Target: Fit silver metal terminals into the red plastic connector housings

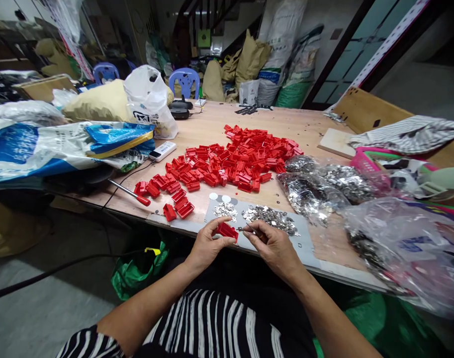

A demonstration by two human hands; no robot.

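Observation:
Between the thumb and fingers of my left hand [209,243] is a red plastic housing [227,231], held at the table's front edge. My right hand [273,243] is closed in a pinch just right of it, on a small dark thin piece whose kind I cannot make out. Both hands are over a grey mat [305,243]. On the mat, a small pile of shiny flat metal pieces [226,211] lies behind the housing. A larger pile of small metal parts [273,219] lies behind my right hand.
A heap of red housings [234,159] covers the table's middle. A red-handled screwdriver [139,199] lies at the left edge, near a white device [162,150]. Plastic bags of metal parts [311,191] crowd the right. Large sacks [62,144] fill the left.

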